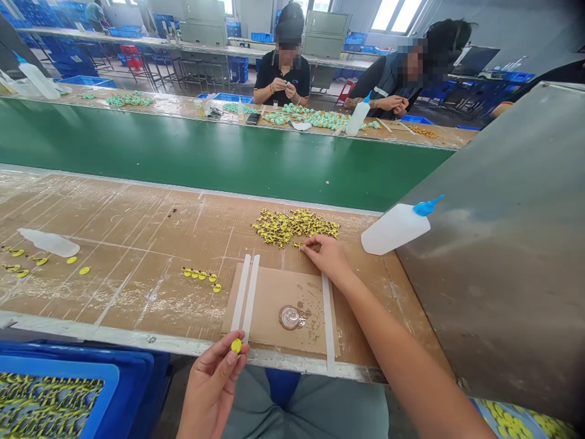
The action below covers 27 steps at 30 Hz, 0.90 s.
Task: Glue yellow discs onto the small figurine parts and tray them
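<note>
A long wooden work counter (137, 244), scarred and glue-stained, was laid with a heap of small yellow-and-black pieces (295, 227), beside a brown cardboard sheet (278, 311) bearing a round glossy blob (290, 317). The right hand (325, 256) was curled at the heap's near edge, though no firm hold could be told. A flat yellow disc (236, 346) was pinched by the left hand (210, 390) above the counter's front edge.

From here, my worn brown desk (137, 292) carries a heap of yellow parts (295, 227), a cardboard sheet (274, 311), a squeeze bottle (397, 228) and another squeeze bottle (48, 242).
</note>
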Available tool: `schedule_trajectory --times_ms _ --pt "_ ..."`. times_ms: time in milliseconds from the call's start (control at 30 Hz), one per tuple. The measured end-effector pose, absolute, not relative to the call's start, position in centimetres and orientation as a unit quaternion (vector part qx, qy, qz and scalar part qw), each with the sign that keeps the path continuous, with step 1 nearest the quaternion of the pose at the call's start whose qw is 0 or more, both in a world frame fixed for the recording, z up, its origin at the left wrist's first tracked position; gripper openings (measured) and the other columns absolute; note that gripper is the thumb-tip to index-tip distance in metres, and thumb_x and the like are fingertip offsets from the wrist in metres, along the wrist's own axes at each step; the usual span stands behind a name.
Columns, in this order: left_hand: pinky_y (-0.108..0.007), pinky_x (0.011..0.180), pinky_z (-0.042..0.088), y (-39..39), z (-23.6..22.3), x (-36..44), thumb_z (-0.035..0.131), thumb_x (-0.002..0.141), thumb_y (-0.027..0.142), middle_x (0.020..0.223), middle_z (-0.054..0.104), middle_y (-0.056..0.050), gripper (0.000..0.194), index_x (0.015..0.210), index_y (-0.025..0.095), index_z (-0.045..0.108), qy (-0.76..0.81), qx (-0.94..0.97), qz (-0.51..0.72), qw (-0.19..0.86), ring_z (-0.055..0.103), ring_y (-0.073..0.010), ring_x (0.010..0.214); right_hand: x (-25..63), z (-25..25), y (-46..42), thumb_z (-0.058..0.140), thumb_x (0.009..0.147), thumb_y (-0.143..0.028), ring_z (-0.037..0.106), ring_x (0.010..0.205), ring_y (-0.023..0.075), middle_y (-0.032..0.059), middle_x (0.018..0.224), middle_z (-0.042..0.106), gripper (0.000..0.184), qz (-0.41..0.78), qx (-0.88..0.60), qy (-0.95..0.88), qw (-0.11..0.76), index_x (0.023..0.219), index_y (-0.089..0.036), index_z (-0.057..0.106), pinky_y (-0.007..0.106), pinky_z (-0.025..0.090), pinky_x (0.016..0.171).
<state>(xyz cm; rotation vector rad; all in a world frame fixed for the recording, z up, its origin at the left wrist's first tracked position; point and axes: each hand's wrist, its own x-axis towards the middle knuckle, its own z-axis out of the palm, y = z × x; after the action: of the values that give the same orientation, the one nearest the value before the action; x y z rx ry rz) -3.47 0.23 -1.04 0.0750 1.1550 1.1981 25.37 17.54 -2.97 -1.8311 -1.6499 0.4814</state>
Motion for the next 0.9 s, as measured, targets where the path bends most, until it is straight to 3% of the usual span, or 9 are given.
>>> schedule_trajectory --times_ms 333,667,900 --pt "-0.015 0.068 0.060 0.2 -0.9 -3.4 0.095 0.047 0.017 0.087 0.079 -0.010 0.040 0.084 0.014 0.080 0.504 0.037 0.544 0.669 0.075 -0.0164 0.072 26.0 -0.8 15.5 0.062 0.084 -0.038 0.067 0.070 0.0177 0.0043 0.082 0.074 0.021 0.193 -0.674 -0.610 0.370 0.091 -0.020 0.071 0.030 0.052 0.067" --pt "-0.015 0.074 0.060 0.5 -1.2 -3.2 0.093 0.053 0.016 0.097 0.079 -0.011 0.038 0.089 0.014 0.080 0.496 0.066 0.544 0.674 0.075 -0.0160 0.079 24.9 -1.0 11.1 0.063 0.082 -0.025 0.064 0.069 0.0176 0.0042 0.082 0.073 0.015 0.225 -0.618 -0.685 0.314 0.086 -0.023 0.077 0.030 0.050 0.066" --pt "-0.014 0.072 0.060 0.8 -1.0 -2.6 0.092 0.055 0.016 0.090 0.079 -0.009 0.035 0.088 0.016 0.080 0.483 0.073 0.562 0.668 0.075 -0.0152 0.077 24.3 -2.1 10.3 0.067 0.084 -0.029 0.069 0.073 0.0189 0.0044 0.085 0.077 0.014 0.181 -0.619 -0.650 0.401 0.092 -0.022 0.077 0.033 0.055 0.071"
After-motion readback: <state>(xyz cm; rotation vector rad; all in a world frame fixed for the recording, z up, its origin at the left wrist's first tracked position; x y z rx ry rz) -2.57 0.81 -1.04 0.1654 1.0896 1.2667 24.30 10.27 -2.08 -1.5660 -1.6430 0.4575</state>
